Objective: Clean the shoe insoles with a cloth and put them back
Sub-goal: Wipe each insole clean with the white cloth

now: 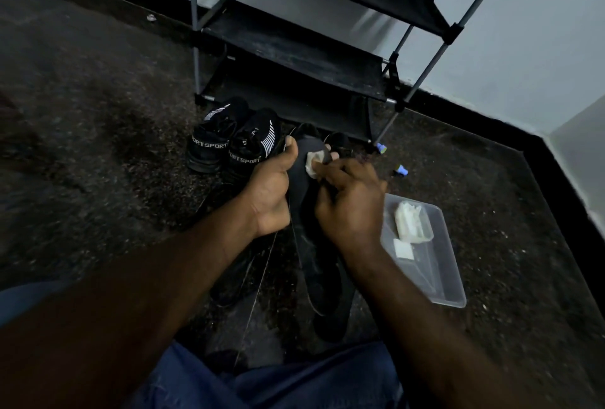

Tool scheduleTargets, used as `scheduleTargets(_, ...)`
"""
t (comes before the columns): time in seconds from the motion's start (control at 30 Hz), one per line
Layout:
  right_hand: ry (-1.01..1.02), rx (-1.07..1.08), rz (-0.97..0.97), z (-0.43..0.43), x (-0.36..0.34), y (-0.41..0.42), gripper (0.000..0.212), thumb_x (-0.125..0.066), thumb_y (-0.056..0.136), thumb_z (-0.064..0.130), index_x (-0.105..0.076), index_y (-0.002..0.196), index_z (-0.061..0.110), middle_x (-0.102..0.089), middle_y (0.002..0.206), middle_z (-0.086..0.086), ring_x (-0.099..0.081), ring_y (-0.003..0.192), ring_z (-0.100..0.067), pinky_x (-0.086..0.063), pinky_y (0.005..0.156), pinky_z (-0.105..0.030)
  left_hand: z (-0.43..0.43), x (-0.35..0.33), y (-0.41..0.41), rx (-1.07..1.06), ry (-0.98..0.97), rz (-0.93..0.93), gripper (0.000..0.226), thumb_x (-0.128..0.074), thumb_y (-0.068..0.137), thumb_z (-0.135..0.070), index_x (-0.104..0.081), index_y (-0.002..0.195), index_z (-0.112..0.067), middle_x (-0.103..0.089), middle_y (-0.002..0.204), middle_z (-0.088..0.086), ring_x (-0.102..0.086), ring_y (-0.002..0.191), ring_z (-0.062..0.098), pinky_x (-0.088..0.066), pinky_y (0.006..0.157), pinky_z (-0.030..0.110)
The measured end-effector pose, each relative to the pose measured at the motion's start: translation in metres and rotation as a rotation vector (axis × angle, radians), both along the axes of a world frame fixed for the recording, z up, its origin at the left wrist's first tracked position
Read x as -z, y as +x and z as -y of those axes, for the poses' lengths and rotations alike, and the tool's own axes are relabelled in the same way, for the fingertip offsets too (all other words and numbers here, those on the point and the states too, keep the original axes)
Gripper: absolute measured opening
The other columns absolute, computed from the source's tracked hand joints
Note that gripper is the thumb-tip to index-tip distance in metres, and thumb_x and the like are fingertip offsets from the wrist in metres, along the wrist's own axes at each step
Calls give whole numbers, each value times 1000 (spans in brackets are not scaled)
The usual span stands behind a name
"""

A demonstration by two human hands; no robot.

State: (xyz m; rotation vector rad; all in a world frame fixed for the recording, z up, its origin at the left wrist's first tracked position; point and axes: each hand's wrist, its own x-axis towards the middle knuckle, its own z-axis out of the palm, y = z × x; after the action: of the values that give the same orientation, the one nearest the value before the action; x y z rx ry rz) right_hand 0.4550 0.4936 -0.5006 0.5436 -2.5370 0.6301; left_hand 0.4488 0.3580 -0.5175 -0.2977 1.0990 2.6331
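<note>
Left hand (268,192) grips a dark insole (302,150) while the right hand (347,202) pinches a white cloth (312,163) against it.

The insole sits between the hands, just ahead of the lap. Its long axis points away from the person, with the far end toward the rack (294,48). The left thumb lies along its left edge. The cloth touches the top face near the far end, so the next wipe likely runs lengthwise back toward the body. The shoes (229,147) stand ahead-left, nearer the left hand.
</note>
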Motion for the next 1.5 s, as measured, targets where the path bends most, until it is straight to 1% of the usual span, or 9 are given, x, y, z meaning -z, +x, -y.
scheduleTargets(0.27, -89, -226, 72, -4, 8, 13, 33, -58, 79, 18, -82, 100, 24, -76, 96, 5, -66, 87, -24, -53, 79, -44, 1, 3, -3, 32, 23, -18, 71, -28, 106, -61, -53, 147, -8, -64, 141, 11, -64, 127, 28, -58, 98, 39)
scheduleTargets(0.4, -165, -73, -14, -21, -12, -13, 29, -58, 82, 22, -82, 98, 26, -76, 98, 6, -67, 90, -26, -53, 79, -47, -3, 9, -5, 73, 20, -10, 73, -40, 101, -66, -56, 146, -11, -59, 145, 18, -57, 134, 33, -46, 111, 47)
scheduleTargets(0.53, 75, -84, -54, -24, -15, -26, 34, -52, 83, 27, -80, 102, 29, -72, 96, 7, -61, 89, -30, -51, 73, -48, -5, 11, -4, 58, 4, 6, 70, -46, 101, -64, -59, 142, -9, -64, 139, 19, -63, 127, 33, -53, 100, 43)
scheduleTargets(0.77, 110, -122, -75, -36, 12, -8, 28, -58, 84, 24, -80, 100, 30, -71, 97, 11, -59, 88, -25, -47, 73, -46, 3, 6, -4, -19, -67, 1, 71, -39, 105, -59, -65, 132, 1, -69, 130, 18, -67, 123, 30, -53, 104, 44)
scheduleTargets(0.93, -311, -139, 121, -38, 20, 3, 22, -74, 86, 14, -79, 97, 32, -71, 100, 14, -64, 92, -6, -53, 84, -38, 8, 2, -5, -23, -105, 25, 69, -41, 104, -59, -66, 130, 0, -70, 130, 16, -69, 120, 29, -54, 102, 45)
scheduleTargets(1.03, -520, -78, 368, -34, 17, 2, 22, -76, 88, 15, -76, 94, 36, -69, 105, 12, -68, 98, -8, -56, 88, -33, 5, 1, -4, -33, -113, 21, 69, -42, 105, -58, -66, 129, 1, -72, 126, 18, -70, 117, 31, -56, 100, 45)
scheduleTargets(1.2, -761, -120, 775, -26, 14, 9, 16, -70, 94, 4, -77, 93, 18, -76, 88, -2, -65, 80, -12, -54, 75, -29, 7, -4, -5, -21, -32, 0, 68, -35, 107, -55, -63, 130, 2, -70, 130, 18, -68, 121, 27, -58, 94, 36)
scheduleTargets(1.4, -1178, 82, 833, -12, 7, 4, 13, -67, 95, 2, -76, 92, 11, -72, 83, -11, -62, 73, -21, -53, 66, -28, 4, -4, 0, 58, -84, 14, 57, -56, 99, -54, -65, 136, -12, -71, 129, 10, -70, 111, 24, -56, 92, 39)
scheduleTargets(1.5, -1148, 101, 793, -10, 5, 3, 16, -65, 96, 1, -75, 94, 14, -73, 77, -3, -63, 66, -18, -55, 62, -28, -3, -3, 6, 26, -138, 40, 44, -57, 102, -46, -71, 127, -13, -75, 120, 10, -71, 108, 27, -55, 97, 42)
